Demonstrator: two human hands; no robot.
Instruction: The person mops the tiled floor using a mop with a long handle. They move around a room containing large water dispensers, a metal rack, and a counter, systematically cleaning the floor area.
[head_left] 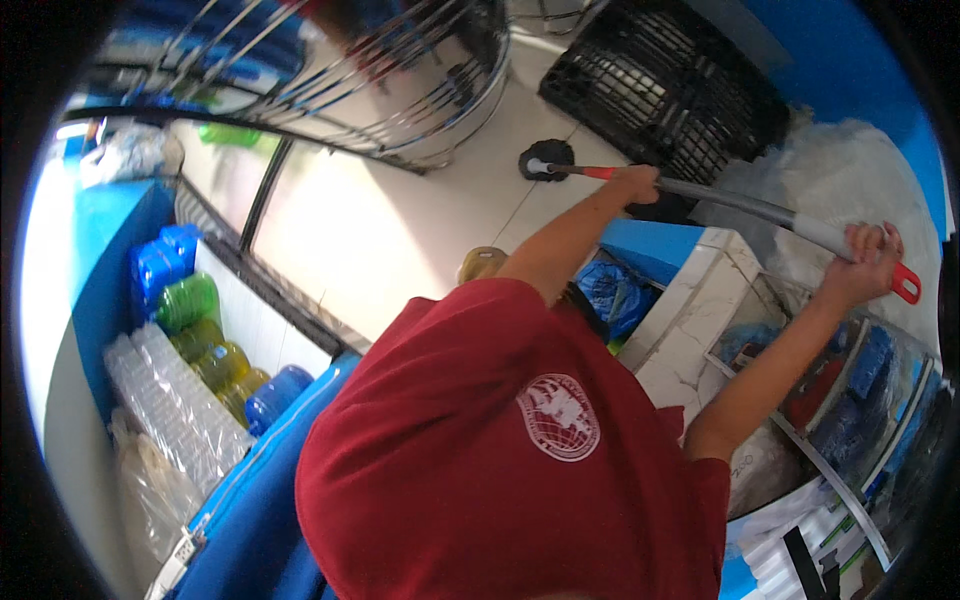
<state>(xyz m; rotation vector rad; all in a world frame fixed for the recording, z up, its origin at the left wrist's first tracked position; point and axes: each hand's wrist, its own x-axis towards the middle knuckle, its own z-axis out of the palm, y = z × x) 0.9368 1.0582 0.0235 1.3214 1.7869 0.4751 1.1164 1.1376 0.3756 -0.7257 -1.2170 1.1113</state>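
I hold a long grey-handled mop point(745, 208) with red ends in both hands. Its black round head point(545, 160) rests on the pale tiled floor point(380, 230). My left hand point(637, 185) grips the shaft low down, close to the head. My right hand point(866, 262) is closed around the upper end, just below the red tip. My red shirt point(500, 460) with a round white emblem fills the lower middle of the view.
A black plastic crate point(665, 85) stands beyond the mop head and a shiny metal wire rack point(420, 80) beside it. Coloured plastic jugs point(205, 335) and stacked clear cups point(170, 400) line the left. A white stone-like counter point(690, 310), a blue bag point(612, 292) and clear plastic wrapping point(850, 170) sit on the right.
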